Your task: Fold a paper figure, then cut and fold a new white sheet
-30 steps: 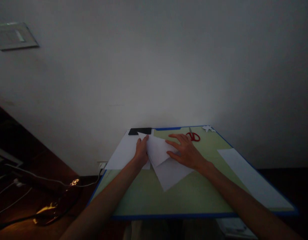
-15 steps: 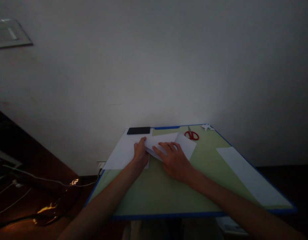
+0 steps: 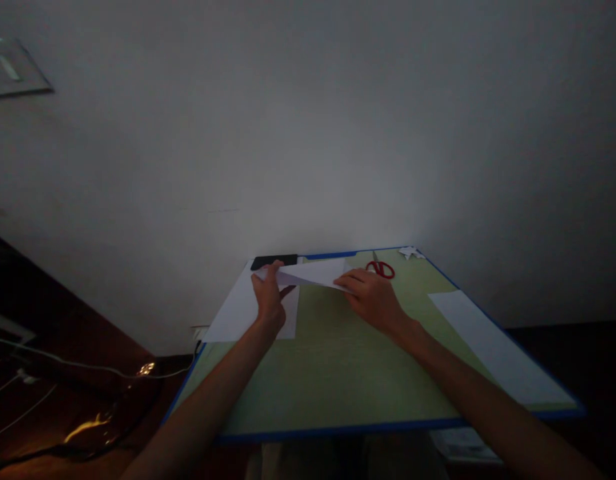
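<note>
A folded white sheet of paper (image 3: 315,272) is stretched between my two hands, raised a little off the table and tilted. My left hand (image 3: 269,297) pinches its left end, thumb on top. On the other side, my right hand (image 3: 373,297) grips the right end with its fingertips, the back of the hand turned up. Beneath my left hand lies another white sheet (image 3: 233,313) on the green tabletop (image 3: 338,373). Red-handled scissors (image 3: 381,268) rest just beyond my right hand.
A black phone-like slab (image 3: 274,261) lies at the back left, on the flat sheet. White paper scraps (image 3: 411,253) sit in the back right corner. Along the right edge runs a long paper strip (image 3: 498,347). The wall (image 3: 308,133) stands behind the table; a white cable (image 3: 98,367) hangs at left.
Both hands have lifted the folded paper off the table. My left hand moved left and up, and my right hand went from lying spread over the paper to gripping its right end.
</note>
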Action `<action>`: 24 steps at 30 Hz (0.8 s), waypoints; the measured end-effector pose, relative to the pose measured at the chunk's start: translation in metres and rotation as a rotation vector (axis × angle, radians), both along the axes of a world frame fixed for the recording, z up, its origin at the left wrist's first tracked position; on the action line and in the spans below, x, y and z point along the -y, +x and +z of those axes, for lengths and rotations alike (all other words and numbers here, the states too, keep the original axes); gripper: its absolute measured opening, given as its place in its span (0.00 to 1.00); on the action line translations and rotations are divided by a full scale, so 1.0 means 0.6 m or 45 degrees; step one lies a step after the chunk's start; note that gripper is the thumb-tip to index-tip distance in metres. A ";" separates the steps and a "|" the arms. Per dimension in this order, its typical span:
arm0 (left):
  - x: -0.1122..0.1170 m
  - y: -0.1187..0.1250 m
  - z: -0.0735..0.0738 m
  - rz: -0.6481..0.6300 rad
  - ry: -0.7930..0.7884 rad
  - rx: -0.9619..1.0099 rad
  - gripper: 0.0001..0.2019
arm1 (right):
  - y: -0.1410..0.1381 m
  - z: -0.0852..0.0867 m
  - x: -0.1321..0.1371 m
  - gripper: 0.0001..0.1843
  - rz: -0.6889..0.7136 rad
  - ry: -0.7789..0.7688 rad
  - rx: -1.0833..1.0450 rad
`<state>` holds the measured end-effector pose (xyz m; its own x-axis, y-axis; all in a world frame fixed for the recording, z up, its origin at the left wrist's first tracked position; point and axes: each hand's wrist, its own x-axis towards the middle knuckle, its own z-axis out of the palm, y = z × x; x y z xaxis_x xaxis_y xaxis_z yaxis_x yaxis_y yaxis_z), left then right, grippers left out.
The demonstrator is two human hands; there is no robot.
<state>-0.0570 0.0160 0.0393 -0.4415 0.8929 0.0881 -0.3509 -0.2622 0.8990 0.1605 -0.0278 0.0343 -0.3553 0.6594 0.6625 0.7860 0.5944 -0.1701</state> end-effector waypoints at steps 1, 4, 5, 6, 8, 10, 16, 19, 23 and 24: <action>-0.002 -0.001 0.001 -0.045 0.049 -0.022 0.19 | 0.007 0.000 -0.005 0.11 0.022 -0.009 -0.086; -0.010 -0.005 0.008 -0.272 0.255 -0.034 0.25 | 0.028 0.006 -0.019 0.09 0.102 -0.087 -0.389; -0.011 -0.007 0.012 -0.354 0.316 -0.029 0.28 | 0.035 0.010 -0.022 0.08 0.116 -0.135 -0.493; -0.012 -0.010 0.015 -0.435 0.368 -0.034 0.31 | 0.042 0.014 -0.024 0.07 0.129 -0.189 -0.596; -0.011 -0.018 0.024 -0.579 0.459 -0.099 0.37 | 0.053 0.025 -0.025 0.10 0.166 -0.299 -0.775; -0.007 -0.026 0.034 -0.722 0.552 -0.219 0.45 | 0.061 0.039 -0.023 0.12 0.220 -0.379 -0.881; -0.003 -0.027 0.097 -0.642 0.536 -0.505 0.45 | 0.068 0.090 -0.025 0.14 0.305 -0.475 -0.830; -0.015 -0.018 0.153 -0.598 0.449 -0.656 0.30 | 0.075 0.134 -0.041 0.16 0.269 -0.465 -0.687; -0.039 -0.004 0.239 -0.460 0.630 -0.773 0.17 | 0.079 0.218 -0.066 0.16 0.260 -0.313 -0.498; -0.045 0.000 0.259 -0.419 0.686 -0.781 0.17 | 0.079 0.239 -0.070 0.14 0.261 -0.270 -0.470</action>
<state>-0.0572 0.0429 0.1946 0.0946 0.7354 0.6710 0.0209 -0.6753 0.7372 0.2077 0.0142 0.1777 -0.2586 0.7344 0.6275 0.5203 0.6532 -0.5501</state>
